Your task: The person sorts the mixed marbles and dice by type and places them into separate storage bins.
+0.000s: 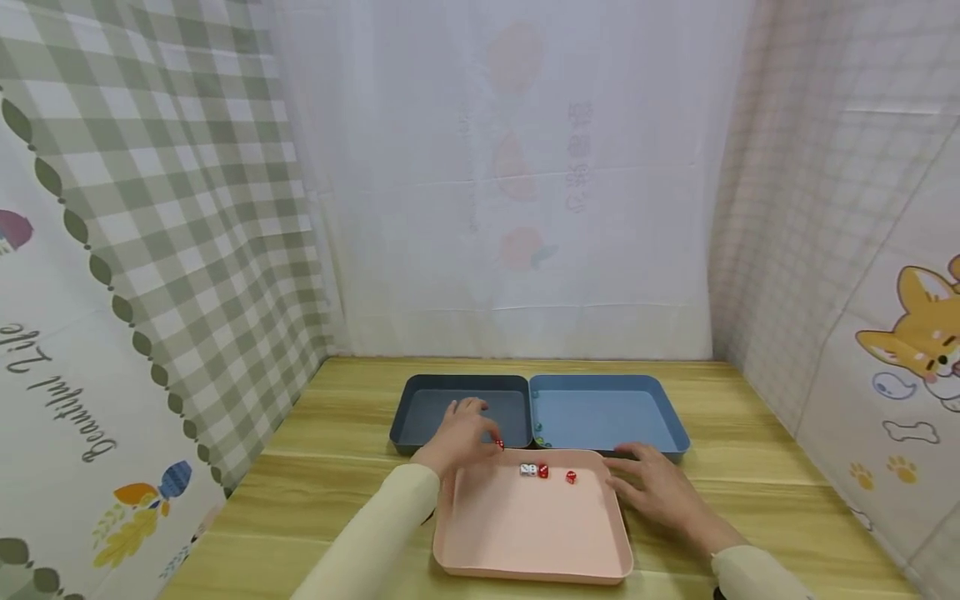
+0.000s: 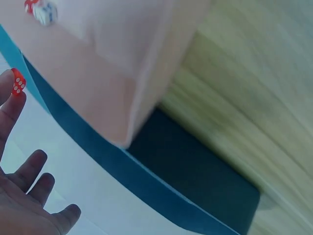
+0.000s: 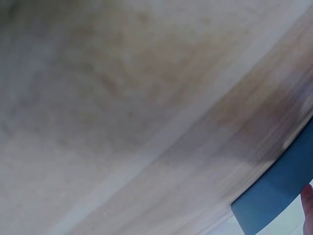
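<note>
Bordering wood-grain tabletop: fabric curtains; wood margins flank pink tray; left hand pinches red die, right hand relaxed by tray rim

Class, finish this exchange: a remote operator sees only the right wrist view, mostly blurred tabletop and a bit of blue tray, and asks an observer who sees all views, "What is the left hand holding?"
Observer: The left hand pinches a red die between thumb and finger.
Operator: Where is that die?
Observer: In the head view, near where the pink tray meets the dark tray.
Operator: Anything in the pink tray?
Observer: Yes, white dice and other red dice, toward its far side.
</note>
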A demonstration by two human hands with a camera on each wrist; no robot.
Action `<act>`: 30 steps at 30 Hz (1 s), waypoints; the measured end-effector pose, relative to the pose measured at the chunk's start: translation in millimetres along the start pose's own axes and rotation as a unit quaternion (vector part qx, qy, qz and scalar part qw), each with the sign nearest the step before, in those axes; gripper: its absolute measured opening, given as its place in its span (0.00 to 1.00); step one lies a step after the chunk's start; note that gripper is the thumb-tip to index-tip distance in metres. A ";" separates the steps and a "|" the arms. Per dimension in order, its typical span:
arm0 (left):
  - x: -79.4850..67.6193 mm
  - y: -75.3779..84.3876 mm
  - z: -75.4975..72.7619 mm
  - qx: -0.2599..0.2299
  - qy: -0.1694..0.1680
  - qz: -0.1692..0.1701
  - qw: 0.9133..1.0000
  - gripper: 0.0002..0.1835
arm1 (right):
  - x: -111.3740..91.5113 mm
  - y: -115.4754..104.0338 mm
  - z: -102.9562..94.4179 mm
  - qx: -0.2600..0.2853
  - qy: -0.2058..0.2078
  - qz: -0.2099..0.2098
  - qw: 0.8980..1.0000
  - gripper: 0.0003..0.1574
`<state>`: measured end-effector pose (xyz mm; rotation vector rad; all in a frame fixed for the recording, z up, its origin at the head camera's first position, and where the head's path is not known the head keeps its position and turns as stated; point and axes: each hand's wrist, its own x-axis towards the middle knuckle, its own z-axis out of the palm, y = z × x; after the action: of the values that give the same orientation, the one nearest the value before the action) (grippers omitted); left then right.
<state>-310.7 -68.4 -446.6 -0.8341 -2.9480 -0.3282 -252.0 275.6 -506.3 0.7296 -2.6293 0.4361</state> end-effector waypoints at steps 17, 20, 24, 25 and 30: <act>3.2 -64.1 -12.7 -0.040 0.038 -0.108 0.993 0.05 | 0.6 -3.4 1.0 0.005 -0.012 0.018 1.000 0.21; 7.2 -70.3 -11.4 -0.045 0.039 -0.126 0.990 0.05 | 0.2 -3.2 1.1 0.004 -0.012 0.020 1.000 0.21; 12.9 -76.6 -9.7 -0.037 0.048 -0.136 0.989 0.05 | -0.4 -2.7 1.0 0.004 -0.011 0.019 1.000 0.20; 14.2 -77.8 -9.3 -0.036 0.051 -0.137 0.989 0.05 | -0.5 -2.5 1.0 0.004 -0.011 0.019 1.000 0.20; 19.6 -81.4 -7.1 -0.037 0.055 -0.142 0.988 0.04 | -1.4 -2.0 0.1 0.003 -0.012 0.025 1.000 0.20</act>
<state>-370.0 -127.5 -452.7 -0.3846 -2.9621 -0.4841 -249.8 274.5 -506.6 0.6759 -2.6743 0.4529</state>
